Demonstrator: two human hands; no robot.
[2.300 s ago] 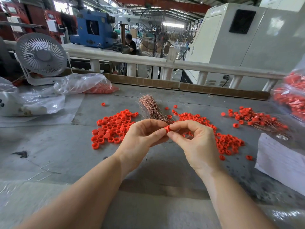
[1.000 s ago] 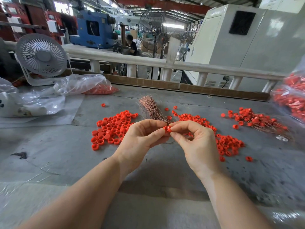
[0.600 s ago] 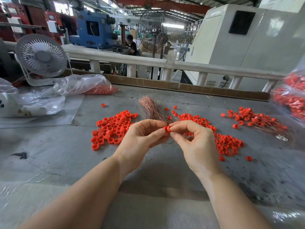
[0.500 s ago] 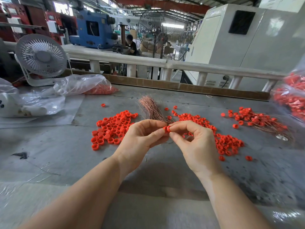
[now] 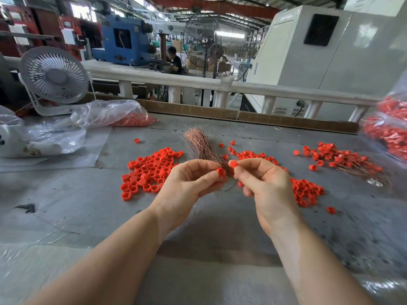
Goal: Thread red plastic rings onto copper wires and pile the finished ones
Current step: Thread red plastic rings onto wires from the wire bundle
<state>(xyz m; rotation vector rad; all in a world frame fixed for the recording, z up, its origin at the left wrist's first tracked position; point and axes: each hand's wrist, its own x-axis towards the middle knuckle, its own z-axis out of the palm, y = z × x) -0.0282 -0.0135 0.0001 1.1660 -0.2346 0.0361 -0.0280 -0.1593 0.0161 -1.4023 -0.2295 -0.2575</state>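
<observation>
My left hand point(image 5: 190, 183) pinches a red plastic ring point(image 5: 221, 172) between thumb and forefinger above the grey table. My right hand point(image 5: 263, 183) pinches a second red ring point(image 5: 234, 164) just to its right; the two rings are a small gap apart. A thin wire loops below my fingers point(image 5: 229, 189). A bundle of copper wires point(image 5: 201, 143) lies behind my hands. Loose red rings lie in one heap on the left point(image 5: 149, 170) and another on the right point(image 5: 306, 190). The pile of finished ringed wires point(image 5: 343, 160) lies at the far right.
A white desk fan point(image 5: 54, 77) stands at the back left beside a clear bag holding red parts point(image 5: 114, 116). Another bag of red parts point(image 5: 389, 130) sits at the right edge. A wooden lip point(image 5: 242, 115) and white railing bound the table's far side.
My two hands, earlier pressed together on one spot, have drawn slightly apart, so each now shows its own red ring. The piles on the table have not moved.
</observation>
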